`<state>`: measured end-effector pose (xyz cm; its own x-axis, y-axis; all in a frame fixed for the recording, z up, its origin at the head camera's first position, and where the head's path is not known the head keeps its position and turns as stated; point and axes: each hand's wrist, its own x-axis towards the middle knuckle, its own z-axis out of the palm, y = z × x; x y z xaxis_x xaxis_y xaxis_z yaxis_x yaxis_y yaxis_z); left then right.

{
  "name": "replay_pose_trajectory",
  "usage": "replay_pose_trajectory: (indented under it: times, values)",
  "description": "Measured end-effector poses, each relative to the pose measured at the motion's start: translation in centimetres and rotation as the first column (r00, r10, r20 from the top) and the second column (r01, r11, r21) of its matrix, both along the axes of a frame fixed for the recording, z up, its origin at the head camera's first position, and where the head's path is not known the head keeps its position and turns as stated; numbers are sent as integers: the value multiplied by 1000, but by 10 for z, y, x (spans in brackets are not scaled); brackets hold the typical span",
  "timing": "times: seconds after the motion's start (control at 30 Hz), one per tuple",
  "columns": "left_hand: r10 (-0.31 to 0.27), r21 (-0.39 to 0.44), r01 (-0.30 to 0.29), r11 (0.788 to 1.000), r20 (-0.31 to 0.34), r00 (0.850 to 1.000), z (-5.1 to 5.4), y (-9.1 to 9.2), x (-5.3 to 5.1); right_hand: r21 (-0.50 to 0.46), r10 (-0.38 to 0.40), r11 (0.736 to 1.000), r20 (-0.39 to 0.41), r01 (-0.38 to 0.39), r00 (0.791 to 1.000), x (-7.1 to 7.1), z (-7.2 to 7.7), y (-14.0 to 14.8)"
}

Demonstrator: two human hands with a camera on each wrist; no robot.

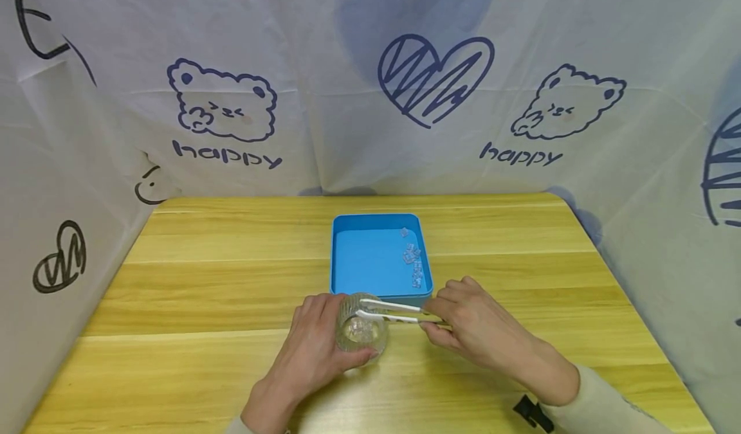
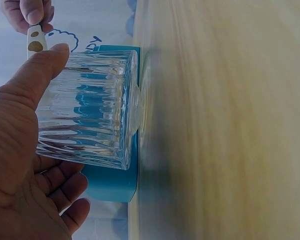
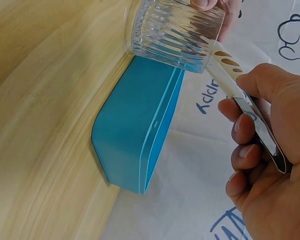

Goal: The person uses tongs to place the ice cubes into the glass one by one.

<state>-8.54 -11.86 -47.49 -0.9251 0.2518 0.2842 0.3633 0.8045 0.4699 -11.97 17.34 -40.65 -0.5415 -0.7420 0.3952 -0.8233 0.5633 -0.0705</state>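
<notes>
A clear ribbed drinking glass [image 1: 345, 341] is gripped by my left hand [image 1: 312, 341], thumb on the near side and fingers on the far side. Its base is at the wooden tabletop in the left wrist view. My right hand [image 1: 471, 321] holds tongs [image 1: 399, 306] with white, holed ends and a metal handle [image 3: 262, 131]. Both tips reach over the mouth of the glass from the right; I cannot tell whether anything is between them. Just beyond stands a shallow blue box [image 1: 370, 263], with several small clear pieces [image 1: 412, 254] along its right side.
The wood-grain table [image 1: 202, 280] spreads around the box and glass. White cloth [image 1: 330, 99] with blue drawings hangs behind and at both sides. A black strap or clip [image 1: 533, 413] is by the right sleeve.
</notes>
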Motion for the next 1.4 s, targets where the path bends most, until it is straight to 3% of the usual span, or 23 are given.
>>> replay_pose_trajectory:
  times: [0.37,0.67,1.07,1.23,1.4]
  values:
    - [2,-1,-2,1000,0,1000,0,0,0,-24,-32,999,22,33,999,-1,3,2]
    - [4,-6,-4,1000,6,1000,-1,0,1,-87,-108,990,-5,107,994,-18,4,11]
    - [4,-1,-4,1000,8,1000,1,1,1,-17,-292,956,72,294,954,-31,4,16]
    - [2,-2,-2,1000,1,1000,1,1,1,-18,-342,939,52,344,938,-36,3,17]
    - [-4,-6,3,1000,-25,1000,0,0,0,-3,-419,908,46,420,907,-40,4,16]
